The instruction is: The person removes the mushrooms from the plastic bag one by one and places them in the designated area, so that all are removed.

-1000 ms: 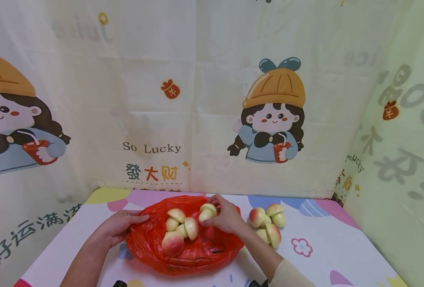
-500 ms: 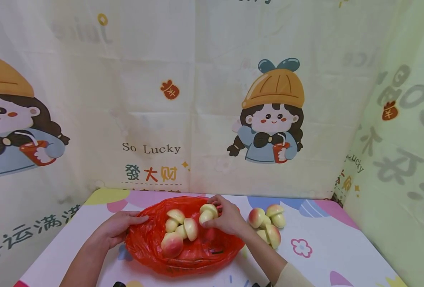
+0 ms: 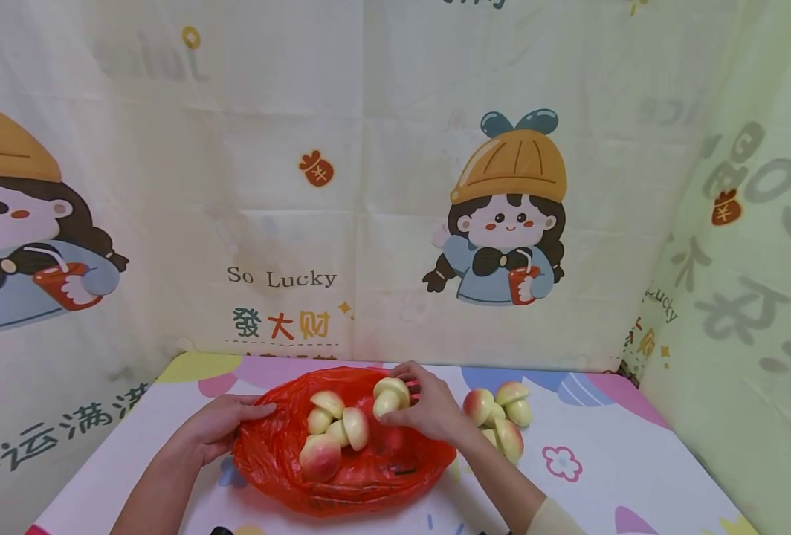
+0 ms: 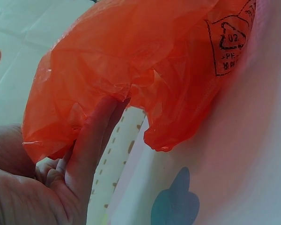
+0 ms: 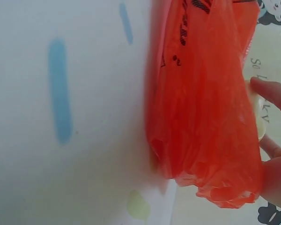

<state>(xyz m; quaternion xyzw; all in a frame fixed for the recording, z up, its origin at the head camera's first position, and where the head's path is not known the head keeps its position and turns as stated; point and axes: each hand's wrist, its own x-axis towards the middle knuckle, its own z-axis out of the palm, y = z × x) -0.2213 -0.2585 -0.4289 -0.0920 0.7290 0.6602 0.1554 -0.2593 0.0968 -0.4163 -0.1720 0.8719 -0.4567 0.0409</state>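
A red plastic bag (image 3: 369, 475) lies on the table with its mouth spread wide. Several mushrooms (image 3: 320, 457), cream with pink-blushed caps and toy-like in their smooth shine, sit in its left half. My left hand (image 3: 218, 427) grips the bag's left edge, thumb over the rim and fingers outside beneath the film, as the left wrist view shows. Over the right part of the opening, my right hand (image 3: 429, 405) holds one mushroom (image 3: 389, 396) between thumb and fingers, cap up and tilted. In the right wrist view the bag (image 5: 206, 108) hides most of that mushroom.
Right of the bag, close behind my right forearm, more mushrooms (image 3: 509, 438) lie clustered on the patterned tabletop (image 3: 609, 461). A printed cloth (image 3: 395, 223) hangs behind the table and along both sides. Small dark objects (image 3: 221, 530) show at the bottom edge.
My right hand and the mushroom in it have shifted very slightly to the right over the bag. The left hand keeps its hold, and the other mushrooms stay in place.
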